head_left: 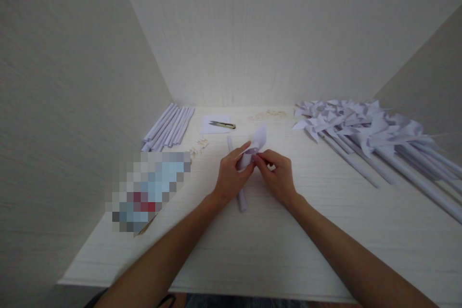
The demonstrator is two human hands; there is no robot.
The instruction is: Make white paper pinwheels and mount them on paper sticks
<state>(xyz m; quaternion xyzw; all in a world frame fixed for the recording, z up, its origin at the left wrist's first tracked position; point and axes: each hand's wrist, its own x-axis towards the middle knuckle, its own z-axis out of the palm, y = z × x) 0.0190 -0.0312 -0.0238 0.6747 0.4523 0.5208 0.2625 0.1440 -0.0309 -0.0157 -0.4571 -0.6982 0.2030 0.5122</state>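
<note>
**Pinching the paper vanes together over the rolled stick**

Along the left edge of the bench point(252, 260), toward the back corner, lies a bundle of rolled paper sticks point(169, 127); nearer the front on that side sits a blurred packet point(146, 190). Small pale fasteners point(200, 144) are scattered just beside the bundle, and a pair of snips point(222, 124) rests on a paper square point(213, 125) near the back edge.

At the middle of the bench, the left hand point(229, 178) cups a folded paper pinwheel head point(254, 148), fingers closed around its lower part. Under it a single rolled stick point(241, 197) lies on the bench, pointing from front to back. The right hand point(277, 175) meets the left at the paper's centre, fingertips pinched shut there; whether they hold a fastener cannot be told.

To do this well, I judge the left hand should keep the vanes stacked without creasing them, while the right works squarely at the centre, so the layers do not slip apart.

Along the right edge, a heap of finished pinwheels point(361, 130) fans toward the back right corner.
</note>
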